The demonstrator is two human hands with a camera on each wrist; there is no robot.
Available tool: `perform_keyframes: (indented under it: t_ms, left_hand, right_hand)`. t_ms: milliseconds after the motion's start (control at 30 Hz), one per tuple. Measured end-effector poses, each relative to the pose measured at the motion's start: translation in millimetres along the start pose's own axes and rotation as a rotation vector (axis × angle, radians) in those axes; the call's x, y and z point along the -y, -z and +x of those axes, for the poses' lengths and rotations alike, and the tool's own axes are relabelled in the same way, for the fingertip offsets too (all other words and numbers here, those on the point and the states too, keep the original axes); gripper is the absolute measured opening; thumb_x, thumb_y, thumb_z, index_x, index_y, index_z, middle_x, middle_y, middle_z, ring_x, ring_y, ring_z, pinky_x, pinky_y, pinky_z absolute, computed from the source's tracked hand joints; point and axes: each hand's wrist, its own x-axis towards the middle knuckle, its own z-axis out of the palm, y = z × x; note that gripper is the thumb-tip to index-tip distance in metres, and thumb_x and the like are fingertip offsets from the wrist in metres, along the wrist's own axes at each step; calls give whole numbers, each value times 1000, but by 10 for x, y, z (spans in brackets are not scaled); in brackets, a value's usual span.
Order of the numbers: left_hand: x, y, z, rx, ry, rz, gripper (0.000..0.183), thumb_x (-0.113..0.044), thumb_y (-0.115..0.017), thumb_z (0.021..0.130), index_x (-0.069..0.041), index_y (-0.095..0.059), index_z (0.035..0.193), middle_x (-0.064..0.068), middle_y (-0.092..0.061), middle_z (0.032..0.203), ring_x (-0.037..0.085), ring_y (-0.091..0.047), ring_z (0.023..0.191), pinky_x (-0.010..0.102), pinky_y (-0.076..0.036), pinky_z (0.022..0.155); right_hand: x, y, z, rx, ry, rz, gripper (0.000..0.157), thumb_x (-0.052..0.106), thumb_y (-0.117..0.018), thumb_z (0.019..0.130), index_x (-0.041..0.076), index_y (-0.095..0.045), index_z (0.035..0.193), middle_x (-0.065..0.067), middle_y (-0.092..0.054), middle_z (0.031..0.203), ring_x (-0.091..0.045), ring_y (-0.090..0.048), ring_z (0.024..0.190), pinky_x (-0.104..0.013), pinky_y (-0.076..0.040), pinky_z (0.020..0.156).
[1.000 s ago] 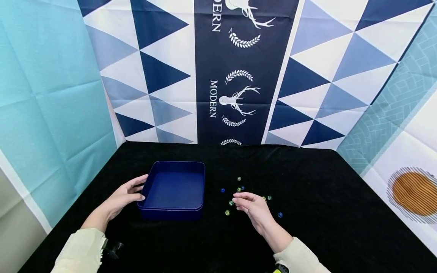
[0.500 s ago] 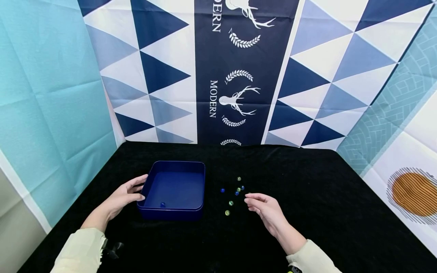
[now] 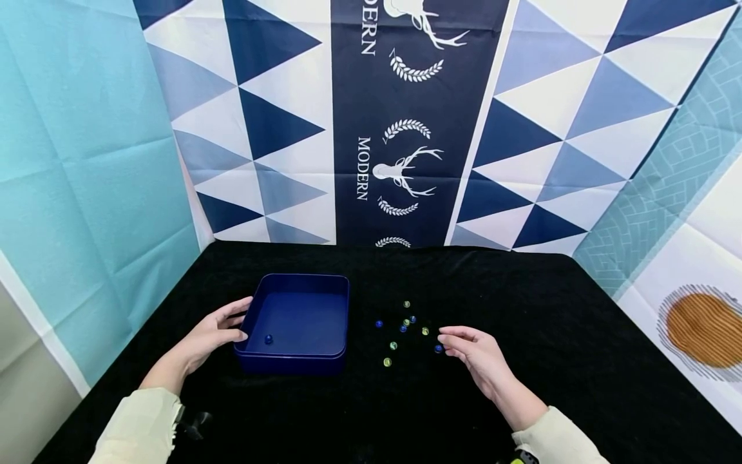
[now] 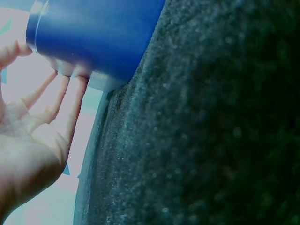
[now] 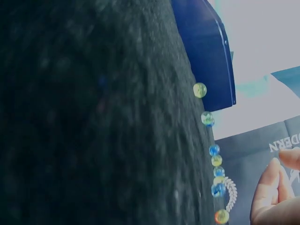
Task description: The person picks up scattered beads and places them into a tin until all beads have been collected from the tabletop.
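A deep blue open-topped tray (image 3: 304,322) stands left of centre on the black cloth. One dark blue marble (image 3: 268,339) lies inside it. My left hand (image 3: 199,335) holds the tray's left side, thumb at the rim; in the left wrist view its fingertips (image 4: 80,78) touch the outer wall. To the tray's right, several glass marbles are scattered, among them a yellow-green marble (image 3: 387,362) and a blue marble (image 3: 438,348). My right hand (image 3: 478,357) hovers at their right edge, fingers loosely bent. In the right wrist view no marble shows between its thumb and forefinger.
Black cloth (image 3: 359,412) covers the table. Patterned blue and white fabric (image 3: 394,129) hangs along the back, with light blue cloth (image 3: 87,161) on the left. A small black object (image 3: 197,425) sits by the left sleeve.
My right hand has moved rightward, away from the tray. A blue marble has appeared in the tray and rolled left. A yellow-green and a blue marble now show left of my right hand.
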Motion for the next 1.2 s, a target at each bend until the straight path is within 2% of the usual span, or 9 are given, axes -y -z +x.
perform_keyframes:
  t_ms: [200, 400, 667, 1200]
  left_hand:
    - [15, 4, 4, -2, 4, -7, 73, 0, -60, 81, 1, -25, 145, 27, -25, 145, 42, -26, 128, 28, -42, 84]
    - [14, 4, 7, 1, 2, -13, 73, 1, -60, 81, 2, -25, 145, 28, -24, 145, 43, -26, 128, 27, -43, 84]
    - [19, -2, 2, 6, -3, -20, 73, 0, -60, 81, 3, -25, 145, 28, -24, 145, 43, -26, 128, 27, -43, 84]
    - [-6, 16, 12, 9, 17, -26, 75, -2, -61, 81, 0, -24, 146, 26, -24, 146, 42, -26, 129, 34, -42, 87]
  right_hand:
    - [18, 122, 15, 20, 14, -42, 27, 3, -69, 80, -7, -65, 104, -1, -67, 86, -13, -62, 78, -25, -49, 71]
    - [38, 245, -13, 30, -20, -68, 27, 8, -69, 82, -5, -64, 106, -7, -68, 94, -16, -63, 82, -27, -49, 75]
    - [16, 368, -39, 7, -27, -55, 23, 7, -69, 82, -2, -67, 103, -2, -67, 96, -14, -60, 83, -25, -49, 75]
    - [76, 587, -5, 8, -46, -153, 26, 13, -70, 82, 2, -68, 105, 3, -66, 96, -13, -60, 84, -26, -48, 76]
